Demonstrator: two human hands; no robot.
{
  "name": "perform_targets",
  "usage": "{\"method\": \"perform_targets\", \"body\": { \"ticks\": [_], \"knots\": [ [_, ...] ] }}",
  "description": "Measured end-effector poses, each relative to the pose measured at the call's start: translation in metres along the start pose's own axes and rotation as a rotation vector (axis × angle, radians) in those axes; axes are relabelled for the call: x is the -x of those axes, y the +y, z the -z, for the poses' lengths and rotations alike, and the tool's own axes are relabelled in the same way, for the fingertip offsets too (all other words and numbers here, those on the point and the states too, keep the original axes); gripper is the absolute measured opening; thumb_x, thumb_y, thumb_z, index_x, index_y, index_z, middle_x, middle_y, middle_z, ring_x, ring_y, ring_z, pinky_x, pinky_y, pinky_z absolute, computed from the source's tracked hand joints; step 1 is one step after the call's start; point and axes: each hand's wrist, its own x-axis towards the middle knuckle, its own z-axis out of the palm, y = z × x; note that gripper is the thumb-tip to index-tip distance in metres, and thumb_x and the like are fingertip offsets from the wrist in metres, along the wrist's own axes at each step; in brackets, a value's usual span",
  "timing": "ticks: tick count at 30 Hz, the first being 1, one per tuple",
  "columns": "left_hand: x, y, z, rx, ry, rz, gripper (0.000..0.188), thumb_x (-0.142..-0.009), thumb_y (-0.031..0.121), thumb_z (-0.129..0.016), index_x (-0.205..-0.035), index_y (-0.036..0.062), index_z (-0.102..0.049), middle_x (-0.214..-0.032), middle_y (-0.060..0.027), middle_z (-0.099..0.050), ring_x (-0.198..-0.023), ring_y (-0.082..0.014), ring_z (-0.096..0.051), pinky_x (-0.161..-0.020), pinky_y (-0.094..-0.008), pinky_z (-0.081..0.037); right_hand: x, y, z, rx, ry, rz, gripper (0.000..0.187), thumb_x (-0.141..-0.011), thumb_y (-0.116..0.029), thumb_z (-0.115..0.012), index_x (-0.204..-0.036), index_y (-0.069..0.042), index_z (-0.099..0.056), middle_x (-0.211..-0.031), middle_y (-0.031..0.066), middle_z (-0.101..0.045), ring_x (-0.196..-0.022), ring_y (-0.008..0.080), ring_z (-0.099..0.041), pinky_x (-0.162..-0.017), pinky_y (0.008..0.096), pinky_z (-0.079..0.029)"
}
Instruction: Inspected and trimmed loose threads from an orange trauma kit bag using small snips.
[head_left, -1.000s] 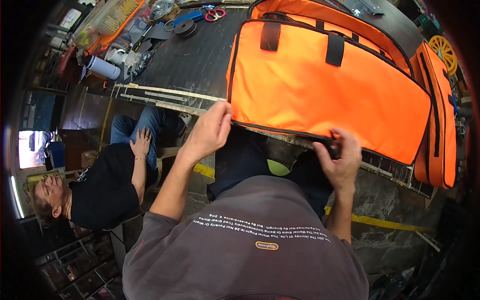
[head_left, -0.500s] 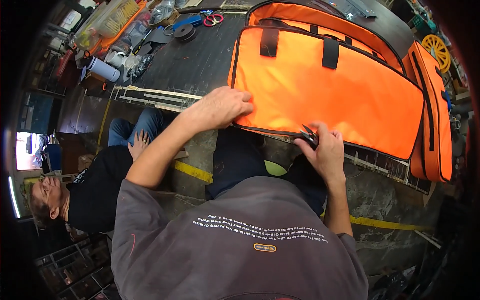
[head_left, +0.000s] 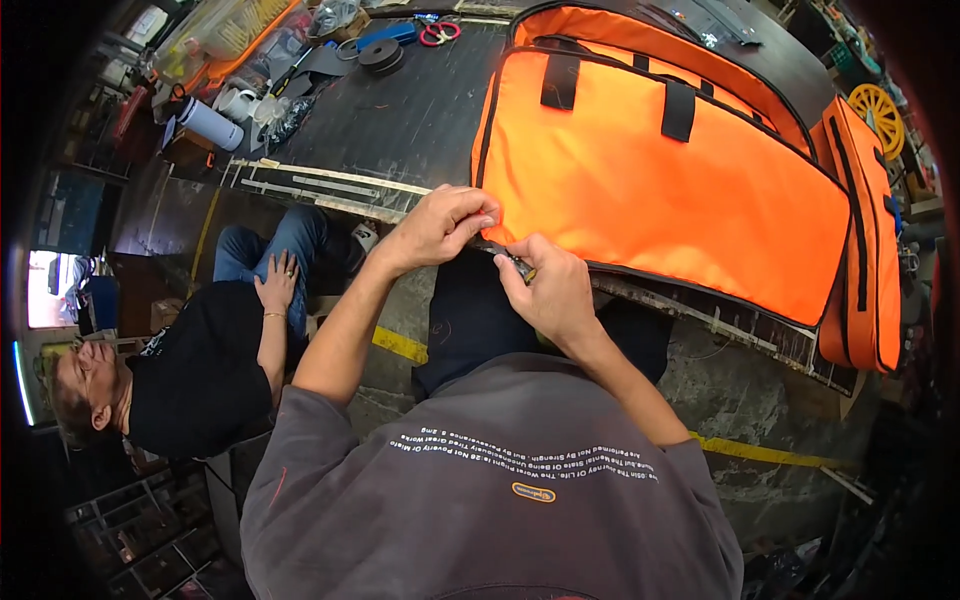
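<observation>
A large orange bag (head_left: 640, 200) with black piping and black straps lies on the dark workbench (head_left: 400, 120), its near edge toward me. My left hand (head_left: 435, 230) is closed at the bag's near left corner, thumb and fingers pinching there; whether a loose thread is between them is too small to see. Just beside it, my right hand (head_left: 556, 292) grips small dark thread snips (head_left: 518, 264). Their tips point at the same corner, close to my left fingertips. The blades are partly hidden by my fingers.
At right stands another orange bag (head_left: 862, 240). Across the bench lie red-handled scissors (head_left: 440, 34), a black spool (head_left: 382, 56), a pale bottle (head_left: 212, 125) and plastic bins (head_left: 215, 45). Metal rulers (head_left: 320, 185) line the bench edge. A person (head_left: 200, 370) sits at left.
My right hand has moved left along the bag's near edge, bringing the snips to the corner by my left hand. The bag has shifted slightly right in view.
</observation>
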Motion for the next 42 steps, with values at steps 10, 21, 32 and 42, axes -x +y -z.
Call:
{"method": "perform_targets", "body": {
  "ticks": [10, 21, 32, 42],
  "knots": [
    [0.000, -0.002, -0.002, 0.136, 0.032, 0.013, 0.008, -0.100, 0.008, -0.068, -0.102, 0.0009, -0.068, -0.081, -0.0128, -0.067, -0.075, -0.0314, -0.066, -0.072, -0.0412, -0.050, -0.001, -0.002, -0.009, -0.005, -0.013, -0.093, 0.026, -0.094, -0.021, -0.083, -0.099, 0.001, -0.070, -0.089, 0.0200, -0.080, -0.081, 0.0351, -0.080, -0.072, 0.0422, -0.061],
    [-0.005, 0.015, 0.003, 0.317, 0.152, 0.107, 0.006, -0.101, 0.007, -0.070, -0.103, 0.0025, -0.071, -0.083, -0.0121, -0.069, -0.074, -0.0249, -0.065, -0.072, -0.0354, -0.049, 0.000, 0.004, -0.014, 0.019, -0.001, -0.036, 0.026, -0.094, -0.020, -0.084, -0.099, 0.001, -0.069, -0.086, 0.0188, -0.079, -0.079, 0.0343, -0.080, -0.071, 0.0417, -0.060],
    [-0.005, 0.045, 0.042, -0.602, -0.189, -0.135, 0.041, -0.085, 0.026, -0.088, -0.124, 0.0218, -0.080, -0.105, -0.0023, -0.064, -0.102, -0.0239, -0.062, -0.089, -0.0430, -0.041, 0.006, -0.005, 0.012, 0.108, 0.044, -0.006, 0.029, -0.091, -0.023, -0.086, -0.103, -0.003, -0.070, -0.091, 0.0148, -0.080, -0.081, 0.0349, -0.078, -0.071, 0.0432, -0.060],
    [-0.006, 0.039, 0.014, -0.721, -0.133, -0.116, 0.013, -0.092, 0.022, -0.079, -0.096, 0.0106, -0.073, -0.101, -0.0061, -0.064, -0.101, -0.0259, -0.065, -0.084, -0.0446, -0.043, 0.008, -0.002, 0.033, 0.210, 0.120, 0.122, 0.029, -0.092, -0.020, -0.083, -0.113, -0.006, -0.068, -0.100, 0.0134, -0.076, -0.087, 0.0338, -0.076, -0.075, 0.0445, -0.060]
  ]
}}
